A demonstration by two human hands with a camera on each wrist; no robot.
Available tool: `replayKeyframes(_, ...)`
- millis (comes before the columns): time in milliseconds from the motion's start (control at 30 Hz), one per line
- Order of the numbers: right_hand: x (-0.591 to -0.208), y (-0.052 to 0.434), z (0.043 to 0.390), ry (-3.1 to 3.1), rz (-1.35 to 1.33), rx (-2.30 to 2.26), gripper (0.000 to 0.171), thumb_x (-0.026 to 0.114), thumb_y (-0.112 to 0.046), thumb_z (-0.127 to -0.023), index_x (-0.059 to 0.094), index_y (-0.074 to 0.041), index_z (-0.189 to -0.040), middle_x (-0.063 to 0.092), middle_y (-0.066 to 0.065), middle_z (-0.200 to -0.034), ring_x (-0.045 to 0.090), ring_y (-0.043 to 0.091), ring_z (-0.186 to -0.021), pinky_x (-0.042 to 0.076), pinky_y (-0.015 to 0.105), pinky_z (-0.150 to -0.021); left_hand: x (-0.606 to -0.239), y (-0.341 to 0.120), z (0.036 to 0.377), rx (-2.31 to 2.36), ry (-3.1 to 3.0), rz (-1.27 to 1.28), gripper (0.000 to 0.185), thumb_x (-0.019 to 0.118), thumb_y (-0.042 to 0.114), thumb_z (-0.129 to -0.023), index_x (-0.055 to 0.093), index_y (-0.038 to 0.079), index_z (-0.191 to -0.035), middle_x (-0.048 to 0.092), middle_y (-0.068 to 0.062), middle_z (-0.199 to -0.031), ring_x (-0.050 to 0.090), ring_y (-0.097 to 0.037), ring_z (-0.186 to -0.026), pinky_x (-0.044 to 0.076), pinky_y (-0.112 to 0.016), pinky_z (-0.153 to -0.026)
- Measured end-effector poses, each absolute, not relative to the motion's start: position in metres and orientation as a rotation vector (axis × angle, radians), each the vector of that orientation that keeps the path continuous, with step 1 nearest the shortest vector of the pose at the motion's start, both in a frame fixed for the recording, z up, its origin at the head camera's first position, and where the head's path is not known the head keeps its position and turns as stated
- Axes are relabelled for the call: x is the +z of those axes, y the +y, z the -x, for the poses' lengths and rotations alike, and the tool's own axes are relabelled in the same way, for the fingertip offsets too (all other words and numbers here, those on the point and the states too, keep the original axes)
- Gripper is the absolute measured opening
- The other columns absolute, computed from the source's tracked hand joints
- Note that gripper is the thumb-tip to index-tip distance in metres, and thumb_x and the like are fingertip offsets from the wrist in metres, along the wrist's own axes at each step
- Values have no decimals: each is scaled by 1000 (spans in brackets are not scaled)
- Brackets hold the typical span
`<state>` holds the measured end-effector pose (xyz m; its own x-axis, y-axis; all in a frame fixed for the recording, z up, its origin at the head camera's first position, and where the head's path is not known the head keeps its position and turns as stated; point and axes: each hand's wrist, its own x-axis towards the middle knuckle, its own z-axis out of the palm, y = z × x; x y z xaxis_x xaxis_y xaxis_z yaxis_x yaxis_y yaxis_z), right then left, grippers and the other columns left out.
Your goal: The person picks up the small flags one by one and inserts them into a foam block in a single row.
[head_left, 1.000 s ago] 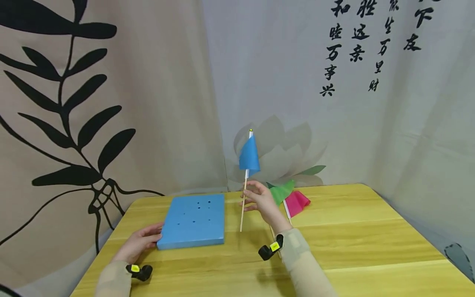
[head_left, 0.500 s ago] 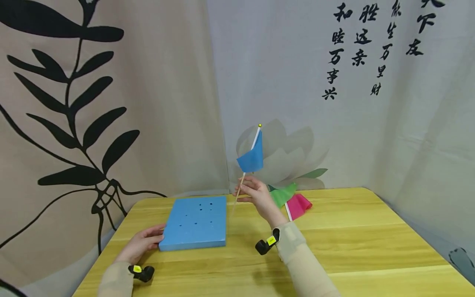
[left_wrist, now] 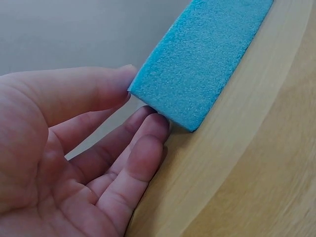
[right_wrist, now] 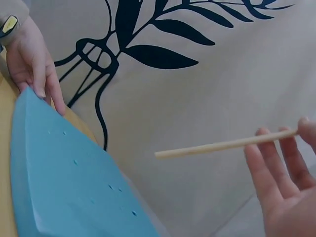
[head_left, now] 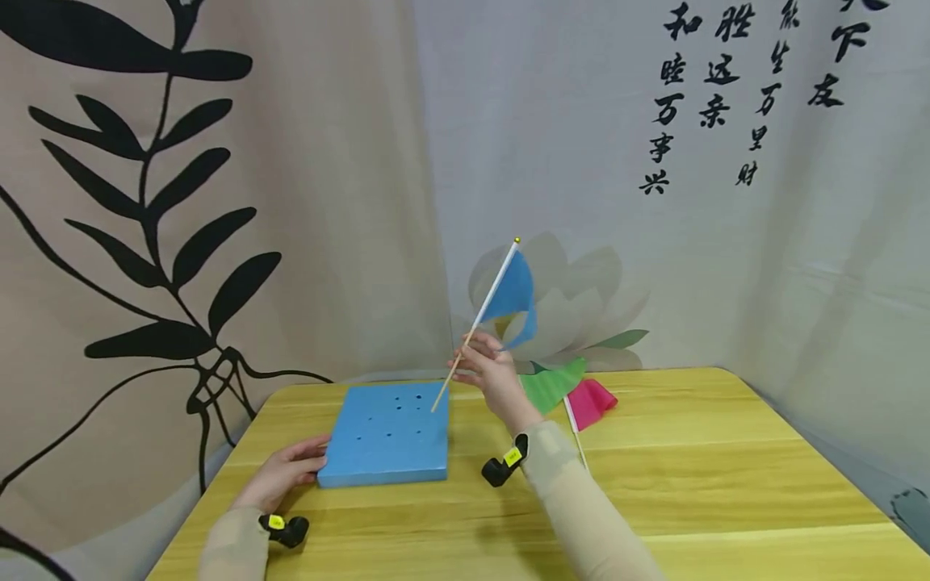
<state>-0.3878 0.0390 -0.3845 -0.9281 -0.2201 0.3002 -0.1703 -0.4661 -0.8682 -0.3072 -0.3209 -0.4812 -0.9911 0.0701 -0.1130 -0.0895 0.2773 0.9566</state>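
Observation:
My right hand pinches the wooden stick of a small blue flag, tilted with its lower tip over the far right part of the blue foam block. In the right wrist view the stick lies across my fingertips above the holed block. My left hand rests with straight fingers against the block's near left corner; the thumb and fingers touch its edge.
A green flag and a pink flag lie on the yellow wooden table behind my right wrist. Printed curtains hang close behind the table. The block has several small holes.
My right hand has lifted the blue flag and carried it left, tilting the stick so its lower tip left the tabletop and now hangs over the foam block. The left hand stayed put.

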Motion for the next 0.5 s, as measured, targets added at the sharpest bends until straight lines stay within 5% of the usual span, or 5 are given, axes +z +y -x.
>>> replayKeyframes(233, -388, 7, 395, 1513, 401, -2679, 15, 59, -7, -97, 59, -10, -111, 61, 13, -97, 62, 43, -100, 55, 44, -77, -481, -322, 306, 1812, 2402, -15, 60, 64, 17, -95, 38, -5, -146, 41, -29, -142, 56, -24, -110, 50, -35, -82)
replayKeyframes(500, -394, -30, 397, 1488, 358, -2670, 27, 60, -7, -96, 53, 0, -121, 62, 10, -94, 60, 45, -105, 56, 43, -76, -481, -322, 303, 1834, 2415, -23, 57, 63, 15, -95, 41, -3, -145, 43, -27, -140, 56, -24, -108, 50, -35, -82)
